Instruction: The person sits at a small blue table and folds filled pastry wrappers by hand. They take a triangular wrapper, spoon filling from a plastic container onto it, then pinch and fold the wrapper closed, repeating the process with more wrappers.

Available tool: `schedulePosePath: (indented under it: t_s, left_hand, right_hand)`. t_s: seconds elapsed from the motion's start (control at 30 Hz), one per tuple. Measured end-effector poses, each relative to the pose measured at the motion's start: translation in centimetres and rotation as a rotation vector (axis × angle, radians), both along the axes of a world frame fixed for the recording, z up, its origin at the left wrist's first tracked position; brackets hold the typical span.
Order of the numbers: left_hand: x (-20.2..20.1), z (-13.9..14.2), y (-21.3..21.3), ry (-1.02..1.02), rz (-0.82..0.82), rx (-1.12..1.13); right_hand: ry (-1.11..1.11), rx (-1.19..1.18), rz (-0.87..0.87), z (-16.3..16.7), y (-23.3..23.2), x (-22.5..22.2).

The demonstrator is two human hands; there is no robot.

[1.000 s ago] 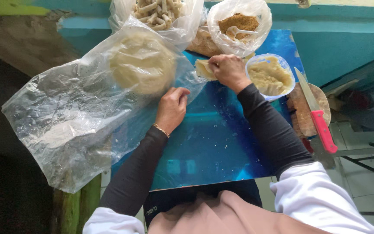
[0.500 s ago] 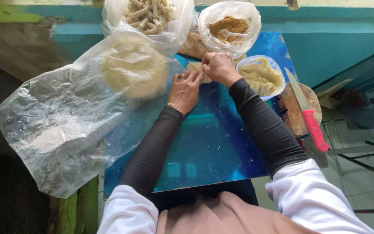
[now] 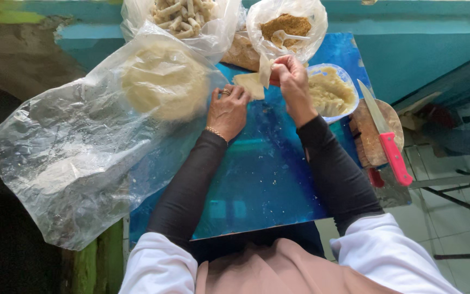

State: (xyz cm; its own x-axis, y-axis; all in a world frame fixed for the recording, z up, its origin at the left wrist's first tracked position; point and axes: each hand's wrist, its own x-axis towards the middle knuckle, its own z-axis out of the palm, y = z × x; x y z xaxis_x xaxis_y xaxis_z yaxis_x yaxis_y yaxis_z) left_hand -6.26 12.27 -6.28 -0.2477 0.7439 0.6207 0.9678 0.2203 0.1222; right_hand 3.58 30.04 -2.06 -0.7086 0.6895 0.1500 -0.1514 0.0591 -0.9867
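Fingers (image 3: pixel 286 68) pinching thin, pale, folded wrapper (image 3: pixel 252 83)

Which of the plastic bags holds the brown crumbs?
The small open bag at the top right, just above the right hand; the others hold pale sticks or a flat round stack.

A small table with a glossy blue top (image 3: pixel 267 179) carries everything. At its ten o'clock a large clear plastic bag (image 3: pixel 77 158) spreads over the left edge, holding a stack of pale round wrappers (image 3: pixel 164 81). At twelve o'clock, along the far edge, stand a clear bag of rolled pieces (image 3: pixel 183 16) and a clear bag of brown crumbs (image 3: pixel 286 27), close together. At two o'clock, just beside the crumbs, sits a clear tub of pale filling (image 3: pixel 330 95). At three o'clock a round wooden board (image 3: pixel 368 136) overhangs the right edge, with a red-handled knife (image 3: pixel 387 139) lying across it.
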Motion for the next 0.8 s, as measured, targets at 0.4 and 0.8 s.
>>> schedulePosePath:
  t_s: [0.4, 0.8]
  left_hand:
    - [-0.8, -1.2, 0.1, -0.270, -0.119, 0.072]
    - [9.0, 5.2, -12.7, -0.266, -0.454, -0.087]
  right_hand:
    - [-0.289, 1.383, 0.388, 3.7, -13.7, 15.2]
    - [-0.210, 1.083, 0.184, 2.8, -11.9, 18.5]
